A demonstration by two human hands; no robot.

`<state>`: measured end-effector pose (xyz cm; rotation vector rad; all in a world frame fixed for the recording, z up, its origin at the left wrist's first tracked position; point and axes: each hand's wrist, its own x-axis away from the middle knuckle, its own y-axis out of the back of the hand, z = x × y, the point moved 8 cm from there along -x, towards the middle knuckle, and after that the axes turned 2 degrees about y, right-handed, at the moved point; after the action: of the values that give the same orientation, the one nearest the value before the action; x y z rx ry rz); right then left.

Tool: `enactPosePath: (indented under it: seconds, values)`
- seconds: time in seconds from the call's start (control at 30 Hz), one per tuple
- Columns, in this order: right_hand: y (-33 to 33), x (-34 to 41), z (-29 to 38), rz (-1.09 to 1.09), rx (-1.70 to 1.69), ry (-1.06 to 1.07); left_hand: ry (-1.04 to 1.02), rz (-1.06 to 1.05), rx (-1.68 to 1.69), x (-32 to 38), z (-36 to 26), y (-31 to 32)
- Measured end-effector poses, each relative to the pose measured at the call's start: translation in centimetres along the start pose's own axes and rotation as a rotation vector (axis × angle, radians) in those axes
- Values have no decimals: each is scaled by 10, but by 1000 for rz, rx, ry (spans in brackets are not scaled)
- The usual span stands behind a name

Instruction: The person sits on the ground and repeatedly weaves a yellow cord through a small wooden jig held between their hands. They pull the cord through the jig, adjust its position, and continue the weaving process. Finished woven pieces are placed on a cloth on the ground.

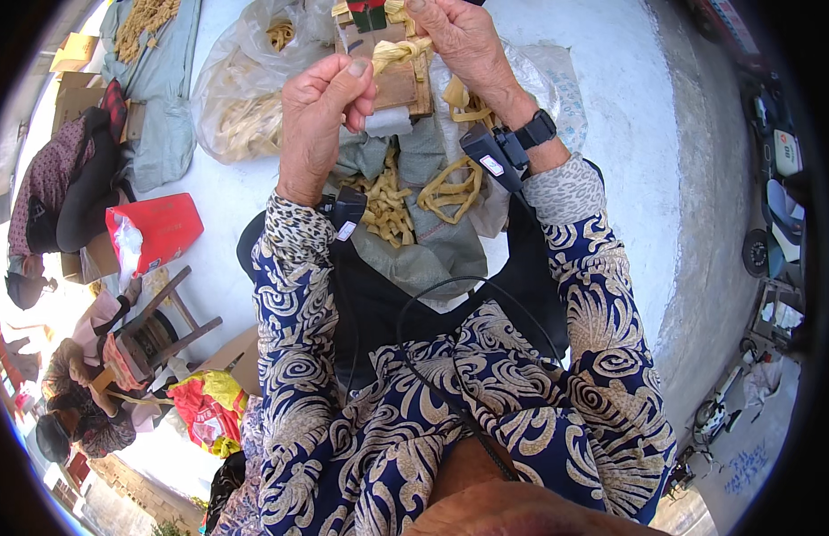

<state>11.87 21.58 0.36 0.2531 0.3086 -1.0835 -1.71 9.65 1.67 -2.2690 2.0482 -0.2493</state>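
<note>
A pale yellow pliable strip (396, 52) is stretched between my two hands, with a knot-like twist in its middle. My left hand (329, 110) pinches its left end between thumb and fingers. Its right end is gripped by my right hand (463, 43), which reaches to the top edge of the view. Under the strip stands a wooden board (402, 90) with a red and green object (367, 15) on it. Below, short knotted pieces (388, 218) are piled on a grey-green woven sack (448, 251). A loop of longer strips (455, 191) lies beside them.
A clear plastic bag (220, 87) of similar strips stands to the left. Farther left are a red bag (163, 231), a wooden stool (176, 301) and people at work (79, 402). A black cable (414, 375) hangs across my front. Parked vehicles (783, 214) line the right.
</note>
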Motion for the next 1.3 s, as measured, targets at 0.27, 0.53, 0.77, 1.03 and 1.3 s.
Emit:
enactPosePath:
  seconds: [0.27,0.53,0.77,1.03,1.3]
  values:
    - [-11,19,9,90,454,38,-292,-96,-315,-7,-5,-6]
    - [-19,20,17,138,558,12,-300,-52,-240,-10,4,-17]
    - [0,15,40,-21,613,120,-309,-137,-412,6,-14,-17]
    - [6,14,21,-31,582,92,-346,-205,-480,12,-21,-8]
    - [8,6,-7,162,554,-189,-252,-219,-943,-10,2,8]
